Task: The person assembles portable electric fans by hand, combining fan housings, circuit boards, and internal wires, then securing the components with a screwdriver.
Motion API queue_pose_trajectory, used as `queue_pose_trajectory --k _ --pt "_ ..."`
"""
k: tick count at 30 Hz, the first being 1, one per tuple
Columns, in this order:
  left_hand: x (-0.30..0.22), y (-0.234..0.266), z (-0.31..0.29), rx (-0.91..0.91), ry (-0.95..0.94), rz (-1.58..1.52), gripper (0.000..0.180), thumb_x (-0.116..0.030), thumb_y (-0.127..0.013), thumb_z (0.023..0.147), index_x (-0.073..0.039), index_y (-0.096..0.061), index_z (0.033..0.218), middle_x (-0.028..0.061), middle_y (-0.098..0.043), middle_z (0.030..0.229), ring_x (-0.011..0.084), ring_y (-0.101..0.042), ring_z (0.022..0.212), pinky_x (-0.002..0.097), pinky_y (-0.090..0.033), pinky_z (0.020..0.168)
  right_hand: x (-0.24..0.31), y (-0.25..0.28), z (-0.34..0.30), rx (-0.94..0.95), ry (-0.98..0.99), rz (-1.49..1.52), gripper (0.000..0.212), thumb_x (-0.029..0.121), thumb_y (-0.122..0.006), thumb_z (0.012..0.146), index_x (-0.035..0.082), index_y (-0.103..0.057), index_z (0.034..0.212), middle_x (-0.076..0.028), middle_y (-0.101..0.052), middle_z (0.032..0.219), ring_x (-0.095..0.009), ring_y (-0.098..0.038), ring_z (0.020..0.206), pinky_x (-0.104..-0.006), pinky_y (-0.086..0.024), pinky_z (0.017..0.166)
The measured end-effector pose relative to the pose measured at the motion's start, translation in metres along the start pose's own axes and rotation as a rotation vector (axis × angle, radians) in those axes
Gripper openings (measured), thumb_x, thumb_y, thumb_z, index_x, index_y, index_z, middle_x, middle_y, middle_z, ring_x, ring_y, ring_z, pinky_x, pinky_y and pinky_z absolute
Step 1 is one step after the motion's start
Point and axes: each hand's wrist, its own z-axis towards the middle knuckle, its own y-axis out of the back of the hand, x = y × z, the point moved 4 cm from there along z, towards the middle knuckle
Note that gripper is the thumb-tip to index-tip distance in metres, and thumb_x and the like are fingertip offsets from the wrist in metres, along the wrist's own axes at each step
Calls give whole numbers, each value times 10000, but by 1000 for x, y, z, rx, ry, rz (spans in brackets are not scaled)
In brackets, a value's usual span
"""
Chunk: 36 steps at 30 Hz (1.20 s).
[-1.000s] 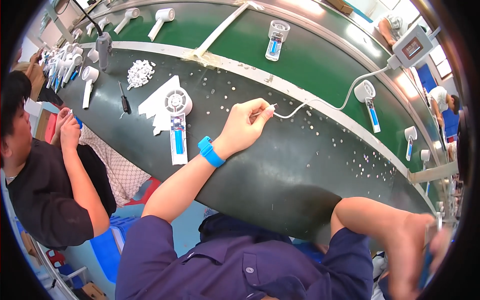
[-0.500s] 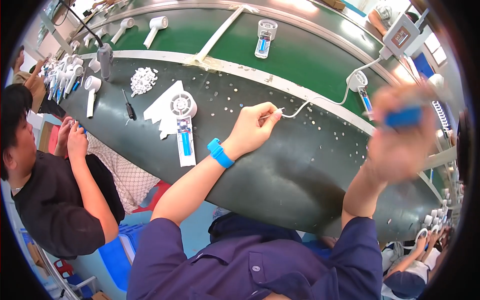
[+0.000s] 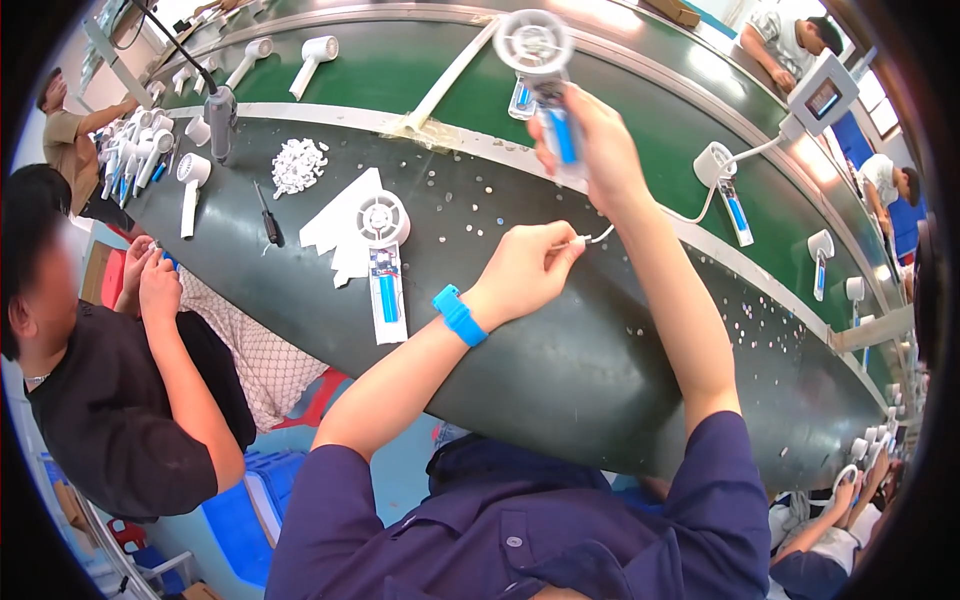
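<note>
My left hand (image 3: 525,268), with a blue strap on the wrist, pinches the plug end of a white cable (image 3: 680,216) low over the dark bench. The cable runs to a small white meter box with a screen (image 3: 823,95) at the upper right. Raised above the belt's near edge, my right hand (image 3: 608,150) grips a white handheld fan (image 3: 533,42) by its handle. That handle is uncovered and shows a blue battery. Left of my left hand, a second fan (image 3: 381,222) lies with its handle likewise uncovered, beside white paper pieces (image 3: 330,225).
A green conveyor belt (image 3: 420,60) carries several fans past the bench. To the left are a screwdriver (image 3: 268,222), a heap of small white parts (image 3: 298,166), a hanging grey power screwdriver (image 3: 221,125) and many fans. A co-worker (image 3: 120,390) sits close at left.
My right hand has swung from the far right to the upper middle, carrying the fan. My left hand still pinches the cable and has hardly moved.
</note>
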Motion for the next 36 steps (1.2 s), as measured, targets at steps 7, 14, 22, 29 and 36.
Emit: queue_pose_trajectory --k 7,14,22,29,36 --pt "0 -2 3 46 -246 384 129 -131 -591 835 -12 -615 793 164 -594 689 347 -591 670 416 -470 608 -56 -45 150 49 -237 -351 251 84 -447 884 -85 -477 1068 -168 -577 941 -232 -627 694 -334 -505 558" --pt "2 -14 7 146 -290 403 114 -135 -586 833 -34 -598 782 146 -585 673 330 -585 666 419 -460 636 -107 -31 225 -93 104 -903 558 328 -548 867 -135 -474 1169 -251 -537 1156 -379 -529 1059 -449 -418 906" --pt "7 -4 3 66 -327 418 109 -109 -603 811 -36 -565 740 141 -569 647 345 -570 641 431 -451 588 -68 22 132 -373 -226 -1421 796 399 -701 757 -97 -312 1244 -232 -432 1252 -355 -483 1148 -473 -429 919" --pt "6 0 7 -6 -266 320 100 -107 -619 829 -10 -610 806 148 -565 641 279 -534 550 355 -442 542 -73 50 105 -105 -150 -1394 536 272 -541 831 -157 -380 1108 -299 -606 1003 -418 -613 945 -435 -495 833" --pt "0 20 6 -251 -256 170 85 -45 -590 888 38 -605 901 9 -555 639 22 -467 564 191 -383 481 -34 50 5 -181 202 -1075 451 304 -504 923 -11 -437 1239 -198 -626 918 -334 -617 819 -382 -467 747"
